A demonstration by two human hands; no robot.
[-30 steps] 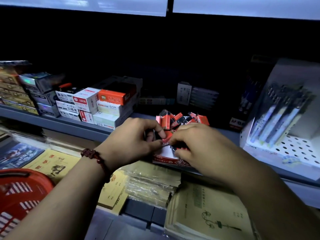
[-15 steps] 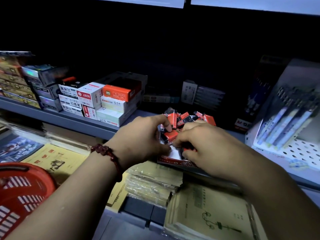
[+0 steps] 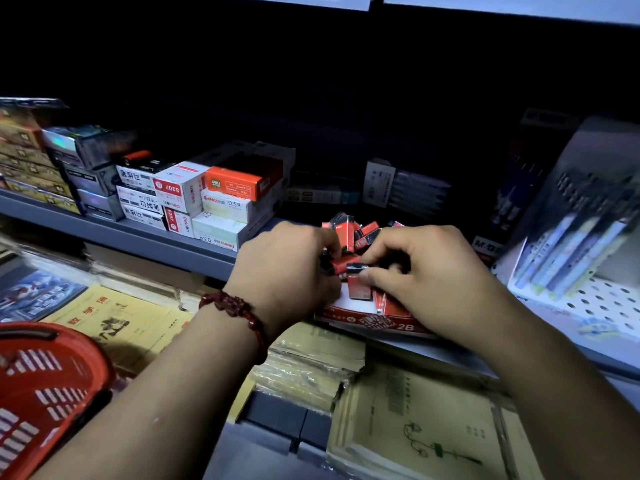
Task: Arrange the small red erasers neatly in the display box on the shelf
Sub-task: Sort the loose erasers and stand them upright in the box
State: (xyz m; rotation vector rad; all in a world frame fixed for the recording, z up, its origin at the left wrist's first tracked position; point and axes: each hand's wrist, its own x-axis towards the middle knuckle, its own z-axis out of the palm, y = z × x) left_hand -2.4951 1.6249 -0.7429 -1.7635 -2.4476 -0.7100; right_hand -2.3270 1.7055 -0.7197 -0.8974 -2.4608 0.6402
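- red basket (image 3: pixel 41 393) is sitting down in the bottom-left corner of the view, below the shelf (image 3: pixel 138 233); yellow notebooks (image 3: pixel 114 320) are lying right beside it
- stacked stationery boxes (image 3: pixel 207 199) are sitting on the left part of the shelf, close to its front edge
- left hand (image 3: pixel 287 271), red bead bracelet (image 3: pixel 239 317) on the wrist, is curling its fingers tight and pinching a sideways eraser (image 3: pixel 341 263) over the display box (image 3: pixel 367 322)
- the box is sitting at the shelf's front edge, roughly mid-shelf; a loose heap of small red erasers (image 3: pixel 349 230) is filling its back part
- right hand (image 3: pixel 426 278) is reaching in over the box's right side; thumb and forefinger are pinching an upright eraser (image 3: pixel 357 288), the other fingers curled under
- white pen rack (image 3: pixel 581 244) is standing at the right end of the shelf
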